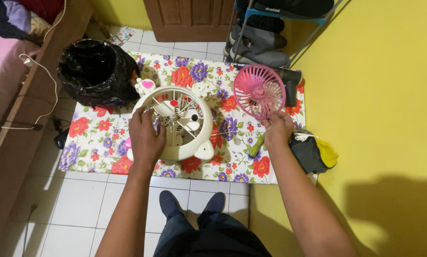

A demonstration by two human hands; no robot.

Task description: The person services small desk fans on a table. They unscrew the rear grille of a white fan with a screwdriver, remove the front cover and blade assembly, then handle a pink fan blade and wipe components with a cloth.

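A round white fan with its blades showing lies flat on the flowered mat. My left hand rests on its left rim, fingers curled over the edge. A small pink fan stands to the right on the mat. My right hand is just below the pink fan, fingers pinched together on something thin, possibly a white cord; what it grips is too small to tell. A green-handled tool lies on the mat beside that hand.
A black bin bag sits at the mat's back left. A dark cloth with a yellow piece lies against the yellow wall on the right. A shoe rack and a wooden door stand behind. A bed edges the left. My feet are on white tiles.
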